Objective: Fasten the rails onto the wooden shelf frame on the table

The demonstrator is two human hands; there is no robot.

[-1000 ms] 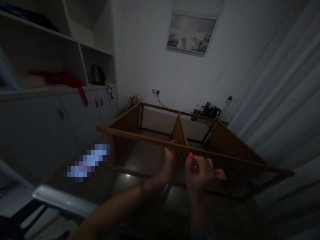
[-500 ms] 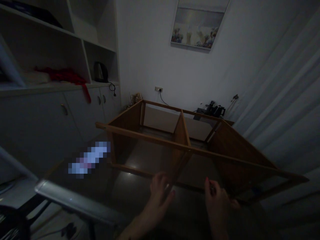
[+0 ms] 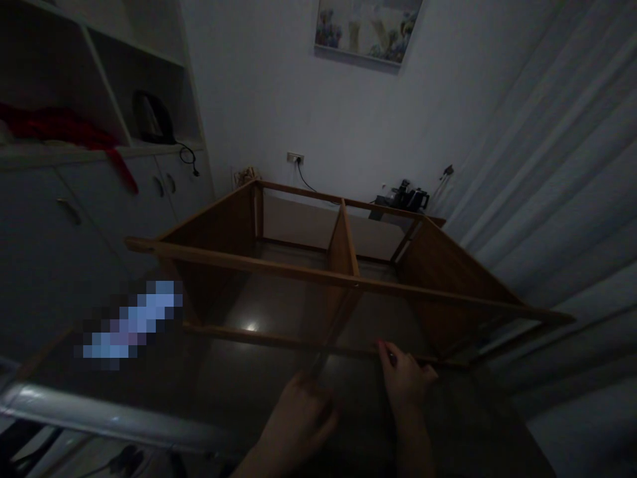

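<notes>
A brown wooden shelf frame (image 3: 279, 267) lies on its side across a dark, glossy tabletop (image 3: 219, 372), with a middle board (image 3: 342, 245) dividing it. Low in front of this frame is my left hand (image 3: 298, 418), its fingers curled; dimness and blur hide whatever they may hold. My right hand (image 3: 405, 378) is closed near the frame's lower front rail (image 3: 298, 342). Thumb and fingers come together there around a small dark spot, too unclear to name. Whether the right fingertips touch the rail I cannot tell.
A pixelated bright patch (image 3: 132, 325) covers something at the table's left. White cabinets (image 3: 109, 212) stand left, with a kettle (image 3: 152, 119) and red cloth (image 3: 64, 126). A pale curtain (image 3: 562, 166) hangs right. Dark appliances (image 3: 408, 198) sit beyond the frame.
The view has shifted, so the frame and room appear further left and higher. My left hand has come lower and its fingers have curled in. My right hand stays closed beside the frame.
</notes>
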